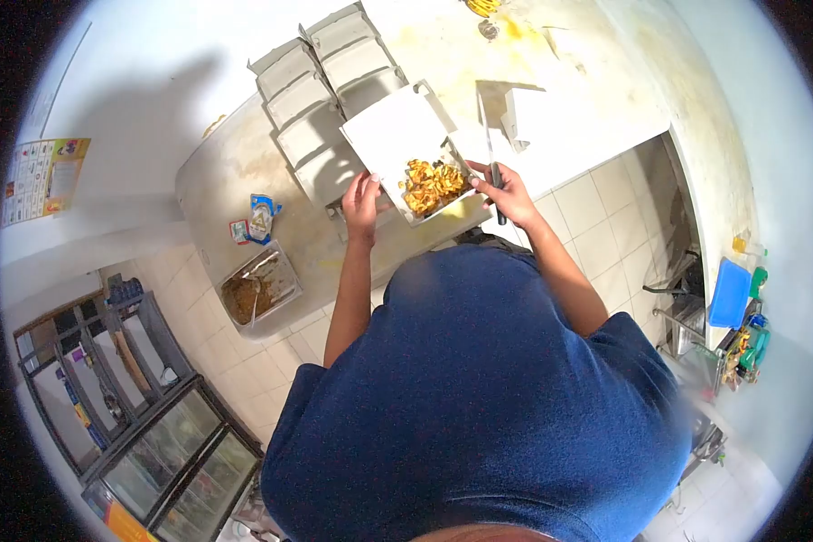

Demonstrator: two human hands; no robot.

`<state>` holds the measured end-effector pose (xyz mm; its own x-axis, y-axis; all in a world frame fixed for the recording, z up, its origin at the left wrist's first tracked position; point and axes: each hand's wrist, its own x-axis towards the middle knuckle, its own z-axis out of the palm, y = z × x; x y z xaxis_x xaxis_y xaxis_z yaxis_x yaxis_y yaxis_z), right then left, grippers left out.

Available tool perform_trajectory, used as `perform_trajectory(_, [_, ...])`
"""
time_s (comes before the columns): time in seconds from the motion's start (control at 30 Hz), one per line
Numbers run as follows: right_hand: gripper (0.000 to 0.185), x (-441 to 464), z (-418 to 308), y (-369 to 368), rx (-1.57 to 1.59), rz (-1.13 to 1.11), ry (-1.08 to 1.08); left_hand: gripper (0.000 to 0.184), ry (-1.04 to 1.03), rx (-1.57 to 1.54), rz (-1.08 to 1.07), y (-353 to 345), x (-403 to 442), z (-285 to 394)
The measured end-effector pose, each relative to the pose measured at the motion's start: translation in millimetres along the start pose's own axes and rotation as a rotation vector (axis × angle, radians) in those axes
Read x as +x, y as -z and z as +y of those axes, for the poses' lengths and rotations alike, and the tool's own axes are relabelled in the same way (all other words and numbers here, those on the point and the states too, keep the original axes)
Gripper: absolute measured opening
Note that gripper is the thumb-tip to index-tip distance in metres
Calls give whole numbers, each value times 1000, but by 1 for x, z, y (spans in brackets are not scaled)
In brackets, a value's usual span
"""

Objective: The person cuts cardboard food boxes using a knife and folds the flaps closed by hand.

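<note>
Along the pale counter (321, 248), holds the open white box (393, 126) of yellow-brown food (434, 187). Grips its left edge with curled fingers of the left hand (362, 206), its right with the right hand (515, 194), black-handled knife (499, 194) against that hand. Has open cartons (305, 134) beyond the box, leftward.

Counter (312, 262): pale, stained
White boxes (309, 104): two adjoining rows
Blue packet (261, 219): near food container (289, 287)
Bananas (483, 7): yellow, far side
</note>
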<state>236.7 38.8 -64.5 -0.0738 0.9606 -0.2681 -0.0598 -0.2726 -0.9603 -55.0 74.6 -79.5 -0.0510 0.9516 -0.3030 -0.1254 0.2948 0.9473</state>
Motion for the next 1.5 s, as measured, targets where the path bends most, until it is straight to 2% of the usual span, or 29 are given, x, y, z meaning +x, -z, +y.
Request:
perform_trajectory(0.17, [27, 3, 3, 1, 1, 24, -33, 49, -5, -8, 24, -4, -3, 6])
perform_trajectory(0.27, [19, 6, 6, 0, 24, 27, -10, 60, -7, -48, -12, 0, 1, 1])
perform_trajectory(0.5, [22, 4, -3, -4, 47, 20, -30, 53, -2, -30, -25, 2, -2, 4])
perform_trajectory(0.6, [17, 6, 4, -2, 30, 16, -6, 54, -10, -23, -7, 3, -2, -3])
perform_trajectory(0.83, [37, 5, 7, -1, 14, 20, -33, 46, -53, -1, -97, 4, -7, 4])
perform_trajectory(0.97, [30, 4, 4, -3, 12, 38, -27, 39, -79, -34, -117, 8, -2, -6])
perform_trajectory(1.07, [21, 4, 7, -2, 25, 45, -5, 54, -10, -60, -183, 10, -2, -3])
perform_trajectory(1.5, [26, 1, -2, -6, 56, 83, -26, 55, 18, -66, -142, 10, -2, -8])
